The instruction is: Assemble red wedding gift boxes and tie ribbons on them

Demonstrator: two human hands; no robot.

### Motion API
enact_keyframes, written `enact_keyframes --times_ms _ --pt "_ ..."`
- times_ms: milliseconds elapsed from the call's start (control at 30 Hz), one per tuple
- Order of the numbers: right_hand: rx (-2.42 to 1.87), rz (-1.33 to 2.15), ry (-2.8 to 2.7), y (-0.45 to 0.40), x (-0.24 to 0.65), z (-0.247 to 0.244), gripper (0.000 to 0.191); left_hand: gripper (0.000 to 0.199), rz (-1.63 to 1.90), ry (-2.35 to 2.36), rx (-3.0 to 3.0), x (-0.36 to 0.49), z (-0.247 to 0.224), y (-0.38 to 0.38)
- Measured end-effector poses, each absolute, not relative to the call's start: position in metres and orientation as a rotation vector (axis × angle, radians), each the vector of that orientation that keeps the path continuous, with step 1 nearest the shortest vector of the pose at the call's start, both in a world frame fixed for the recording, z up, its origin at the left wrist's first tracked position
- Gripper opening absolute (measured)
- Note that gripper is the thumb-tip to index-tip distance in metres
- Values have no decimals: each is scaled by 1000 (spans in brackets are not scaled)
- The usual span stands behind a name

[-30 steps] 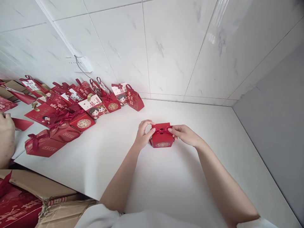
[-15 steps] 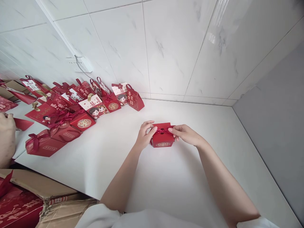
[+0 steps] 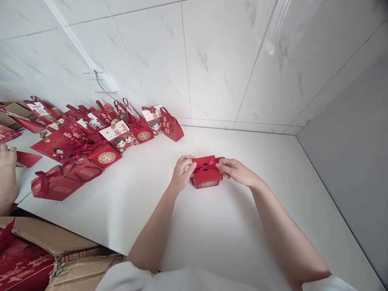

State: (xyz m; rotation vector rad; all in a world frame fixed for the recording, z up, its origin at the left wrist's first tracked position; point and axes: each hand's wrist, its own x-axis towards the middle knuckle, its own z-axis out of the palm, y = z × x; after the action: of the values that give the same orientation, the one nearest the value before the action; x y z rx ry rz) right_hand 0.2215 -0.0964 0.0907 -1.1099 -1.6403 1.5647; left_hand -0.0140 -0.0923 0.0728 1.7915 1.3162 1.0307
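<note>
A small red gift box [image 3: 207, 180] with a gold emblem on its front stands upright on the white table [image 3: 242, 234]. Across its top runs a dark red ribbon [image 3: 206, 166], tied at the middle over two dark holes. My left hand [image 3: 182, 173] pinches the ribbon at the box's left top edge, thumb in front. On the right side, my right hand [image 3: 235, 171] grips the other part of the ribbon between thumb and fingers. Its lower fingers are curled beside the box and partly hidden.
Several finished-looking red boxes [image 3: 106, 157] with bows and tags crowd the table's left side. A cardboard carton [image 3: 72, 270] holding red packaging is at the lower left. Another person's hand [image 3: 7, 173] is at the left edge. A tiled wall [image 3: 218, 60] borders the back.
My hands have drawn slightly apart along the ribbon, and the bow's middle looks a little wider. The box has turned slightly; a red end now shows above my right fingers.
</note>
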Motion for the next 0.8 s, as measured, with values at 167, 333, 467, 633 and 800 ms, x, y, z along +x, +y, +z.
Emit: enact_keyframes --times_ms 167,333,467,633,800 --pt "-1105 1500 -1691 -95 220 87 45 27 1083 1374 1921 -11 69 -93" --pt "-1151 1390 -1751 -96 219 88 40 26 1072 1484 2169 -7 72 -98" --pt "-1172 1303 -1782 -97 220 91 36 23 1078 1565 2372 -6 74 -101" --pt "-1217 1330 -1776 -97 221 91 36 22 1060 1570 2446 -6 73 -102" --pt "-1228 1440 -1758 -95 227 93 34 23 1047 1546 2378 -4 73 -104"
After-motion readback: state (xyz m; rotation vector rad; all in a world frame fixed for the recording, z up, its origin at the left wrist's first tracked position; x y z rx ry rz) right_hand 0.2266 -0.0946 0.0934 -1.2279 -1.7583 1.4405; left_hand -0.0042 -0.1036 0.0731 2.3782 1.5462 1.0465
